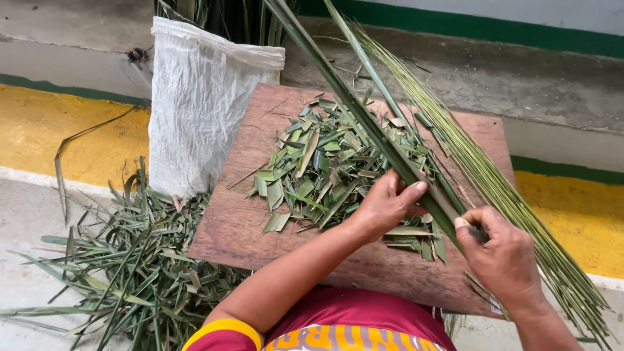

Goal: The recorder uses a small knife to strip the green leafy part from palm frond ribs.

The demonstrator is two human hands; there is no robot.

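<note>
Head view, looking down over a brown wooden board (pixel 260 234) that serves as the bench.

Left hand (pixel 383 207): fingers curled around a long green palm leaflet (pixel 364 120), thumb pressed on its upper face. Right hand (pixel 500 257): closed on the same leaflet at its near end, thumb on top; whether a small blade sits in this fist I cannot tell. The leaflet runs diagonally from the right hand up and away past the top edge of the frame, passing over a heap of cut leaf scraps (pixel 318 169) on the board.

Just right of the leaflet, a bundle of thin pale-green midrib sticks (pixel 494 182) fans across the board's right edge towards the floor. A white woven sack (pixel 201 104) stands at the board's far-left corner with more leaves in it. A pile of discarded leaf strips (pixel 130 273) lies on the floor to the left.

Handling judgement: the leaflet looks light, long and whippy, stiff only along its central rib; the blade edges probably tear easily and may be sharp. Best held near the base with a second support further along the rib, as both hands do.
</note>
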